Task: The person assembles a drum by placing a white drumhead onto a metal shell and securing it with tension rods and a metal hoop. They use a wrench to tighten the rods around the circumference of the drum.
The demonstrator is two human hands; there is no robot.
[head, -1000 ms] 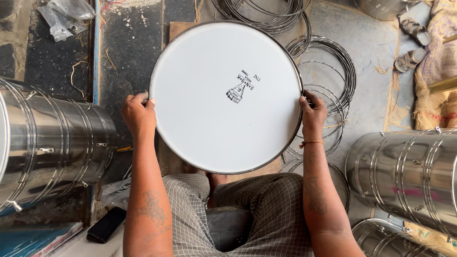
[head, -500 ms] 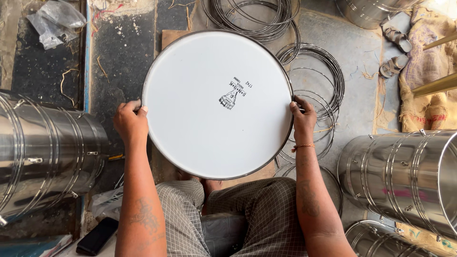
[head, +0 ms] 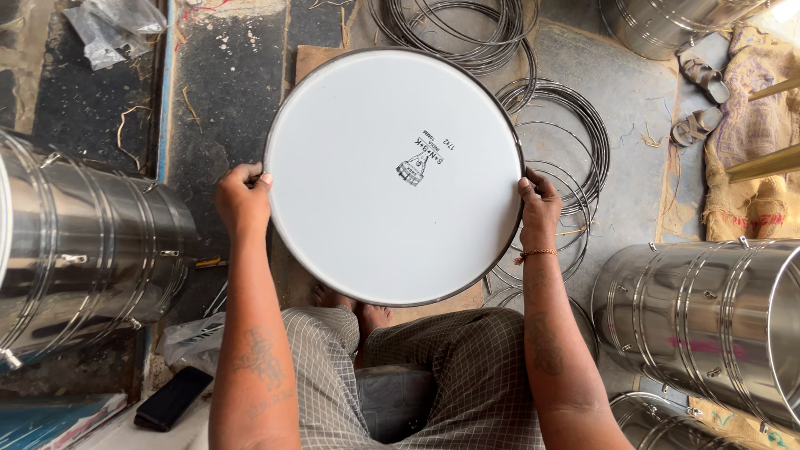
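Both hands are gripping the white disc (head: 392, 175) at opposite edges, left hand (head: 242, 198) and right hand (head: 540, 204), keeping it level above the knees; wire rings (head: 567, 158) are lying behind the disc

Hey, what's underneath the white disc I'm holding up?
Under the white disc a wooden board shows at the top left and bottom edge, with bare feet below and wire hoops to the right. The floor behind its middle is hidden.
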